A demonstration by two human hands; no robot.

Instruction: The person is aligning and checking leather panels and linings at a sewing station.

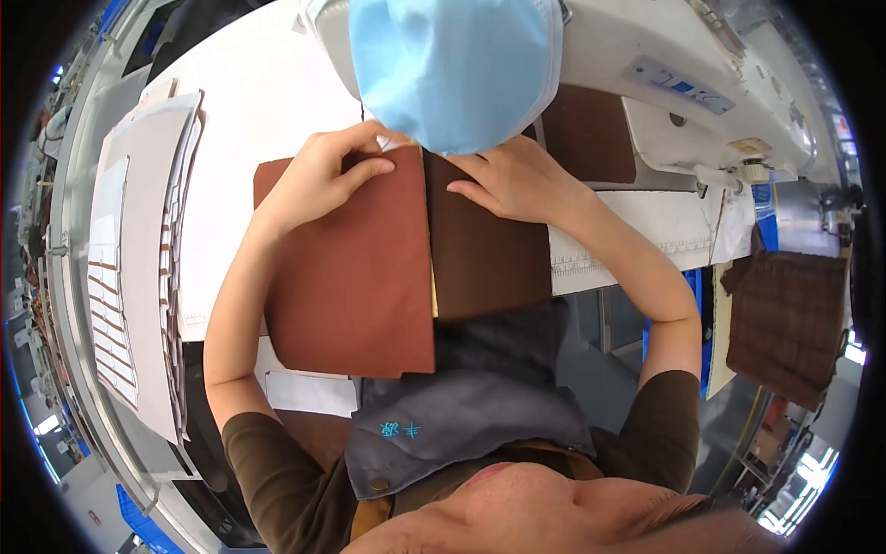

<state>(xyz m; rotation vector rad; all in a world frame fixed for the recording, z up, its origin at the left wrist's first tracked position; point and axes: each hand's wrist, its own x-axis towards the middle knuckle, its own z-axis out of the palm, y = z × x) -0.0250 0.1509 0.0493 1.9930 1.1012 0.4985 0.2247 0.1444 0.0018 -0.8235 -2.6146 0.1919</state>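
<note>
Across the white sewing-machine table (231,129): one reddish-brown panel (360,268); just right, one dark-brown panel (489,258); left hand (321,175) on the former, right hand (524,185) on the latter, thumbs and forefingers parted, other fingertips hidden.

Red-brown panel (355,277): smooth, matt, leather-like. Dark brown panel (491,263): likewise matt; cloth or leather, cannot tell from where I stand. Bench (245,115): white, smooth top. Machine housing (600,46): smooth, painted look, slight sheen. Light-blue covering (452,74): thin, soft, cloth-like, faintly creased. Apron (461,420): grey cloth, matt, wrinkled. Brown pieces (784,323) at right: matt, rippled surface.
</note>
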